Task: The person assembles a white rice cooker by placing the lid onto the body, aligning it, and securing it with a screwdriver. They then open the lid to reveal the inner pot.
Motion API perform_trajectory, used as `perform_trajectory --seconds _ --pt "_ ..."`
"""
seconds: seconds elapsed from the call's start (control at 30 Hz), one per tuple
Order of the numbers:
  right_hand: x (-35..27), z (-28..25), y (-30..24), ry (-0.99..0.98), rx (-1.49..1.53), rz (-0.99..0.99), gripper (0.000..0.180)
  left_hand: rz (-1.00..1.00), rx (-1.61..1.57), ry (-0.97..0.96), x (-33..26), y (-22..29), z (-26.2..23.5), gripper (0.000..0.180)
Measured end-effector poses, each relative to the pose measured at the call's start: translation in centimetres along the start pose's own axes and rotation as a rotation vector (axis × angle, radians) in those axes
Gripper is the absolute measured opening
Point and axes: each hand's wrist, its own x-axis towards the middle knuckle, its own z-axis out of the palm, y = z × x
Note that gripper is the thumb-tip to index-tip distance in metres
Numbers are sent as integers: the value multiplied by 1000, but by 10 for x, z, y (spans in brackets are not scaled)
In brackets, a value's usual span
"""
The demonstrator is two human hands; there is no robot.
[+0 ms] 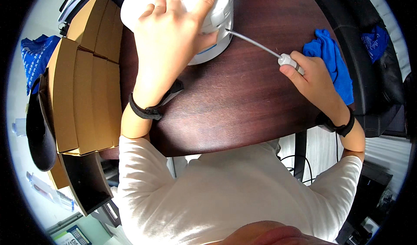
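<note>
A white, rounded appliance (130, 10) stands at the table's far side, its top cut off by the picture's upper edge. My left hand (171, 30) lies over it with the fingers spread, the thumb pointing right along its lower side. In my right hand (315, 73) is a screwdriver (256, 43), its white handle gripped between thumb and fingers. The long metal shaft runs up and left, and its tip meets the appliance's right side near my left thumb. What the tip sits in is too small to make out.
The dark wooden table (234, 110) curves in front of me. A blue cloth (332, 62) lies at its right edge, close to my right hand. Cardboard boxes (82, 101) are stacked along the left side. A black padded seat (365, 88) is at the right, and cables (308, 164) hang below the table.
</note>
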Motion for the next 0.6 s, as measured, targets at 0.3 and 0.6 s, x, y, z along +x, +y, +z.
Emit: perform_trajectory --seconds 0.3,0.6 --pt "13 -5 -8 66 -218 -79 39 17 -27 15 3 -2 -4 81" --pt "18 -17 -10 186 -428 -198 40 6 -15 -13 2 -1 -4 81"
